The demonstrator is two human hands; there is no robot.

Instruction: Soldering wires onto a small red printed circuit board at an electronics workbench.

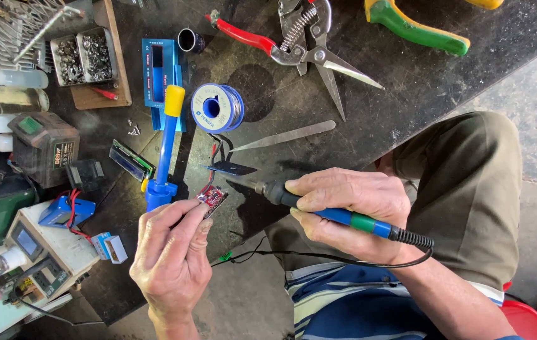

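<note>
A small red circuit board (212,200) is pinched between the thumb and fingertips of the left hand (171,252), so that grip is closed on the board. The hand is raised from the lower edge of the view, with the wrist bent and the fingers curled upward, and the board is held just above the dark worktop (407,75), tilted toward the right. A blue-handled soldering iron (319,211) is enclosed in the right hand (350,211); that grip is closed around the handle, with the fingers wrapped over the top and the thumb tucked below. The forearm is brought in from the lower right across a knee in olive trousers, and the hand lies nearly level. The iron's metal tip is pointed left, toward the board, and is kept slightly apart from it. A black cord is trailed from the handle's end below the wrist.

Just beside the left hand a blue desoldering pump (164,151) with a yellow cap is laid. Farther out a spool of solder wire (218,108) is seen, then red-handled snips (293,47) near the far edge.
</note>
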